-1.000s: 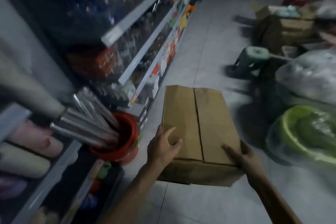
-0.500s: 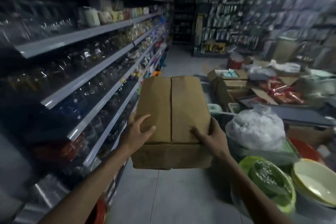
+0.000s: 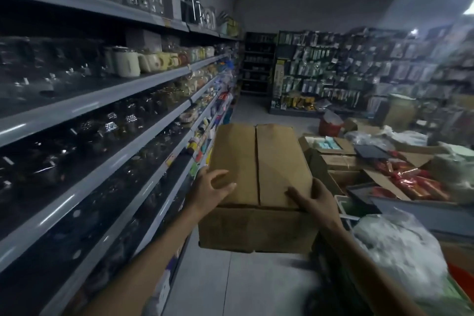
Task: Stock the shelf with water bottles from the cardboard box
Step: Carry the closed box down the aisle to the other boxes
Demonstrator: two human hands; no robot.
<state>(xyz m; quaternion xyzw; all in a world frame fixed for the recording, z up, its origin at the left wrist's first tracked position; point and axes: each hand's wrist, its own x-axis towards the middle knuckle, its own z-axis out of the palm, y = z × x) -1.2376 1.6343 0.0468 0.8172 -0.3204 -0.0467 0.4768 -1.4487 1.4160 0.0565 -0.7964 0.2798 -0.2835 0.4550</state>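
A closed brown cardboard box [image 3: 259,172] hangs in the air in front of me, its top flaps shut along a centre seam. My left hand [image 3: 209,188] grips its near left corner, fingers spread over the top. My right hand [image 3: 314,196] clasps the near right corner. The grey multi-tier shelf [image 3: 107,100] runs along my left, loaded with glassware, jars and mugs. The box's contents are hidden, and no water bottles show.
Open cartons [image 3: 333,156] with red packets [image 3: 415,182] and a white plastic sack [image 3: 400,251] crowd the floor on the right. A dark rack of hanging packets [image 3: 320,72] closes the aisle's far end. Grey tiled floor [image 3: 230,285] stretches ahead between shelf and cartons.
The box has risen from near the floor to chest height, still in both hands. My view has lifted from the floor to the aisle.
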